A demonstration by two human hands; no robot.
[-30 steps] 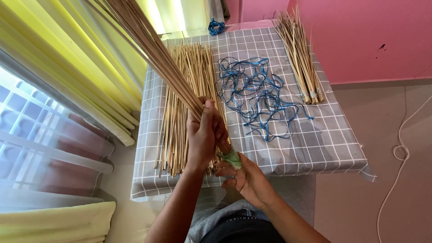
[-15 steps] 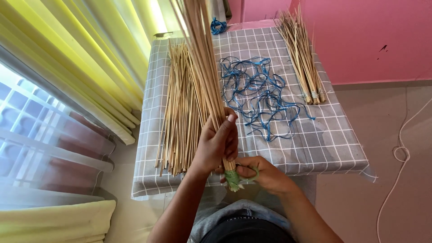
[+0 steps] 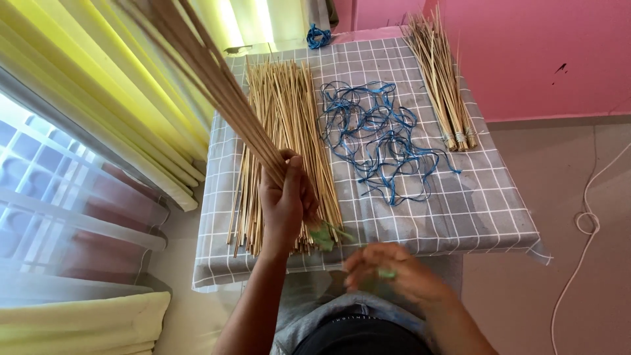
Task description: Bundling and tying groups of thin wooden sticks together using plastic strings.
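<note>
sticks fill the head view, the only one there is. the left hand (image 3: 284, 200) at lower centre is clamped around a bundle of thin sticks (image 3: 217, 92), which slants up from the fist toward the upper left of the frame, in front of the yellow curtain (image 3: 131, 98). just below the fist a bit of green band (image 3: 323, 235) sticks out by the bundle's butt end. the right hand (image 3: 388, 273), lower centre-right, is blurred; its fingers look loosely curled and something green shows against them, but whether it pinches that or merely brushes it i cannot tell.

as for progress — two or three tied bundles (image 3: 444, 85) already lie at the upper right of the checked tablecloth (image 3: 486, 204), each with a wrap near its thick end, so that part looks done. a broad loose pile of sticks (image 3: 282, 131) lies left of centre, under and behind the left hand, and a tangle of blue string (image 3: 374, 138) sits in the middle between pile and finished bundles. judging by the size of that pile, most of the sticks are not yet bundled, and the held bundle seems only part-way bound.
</note>
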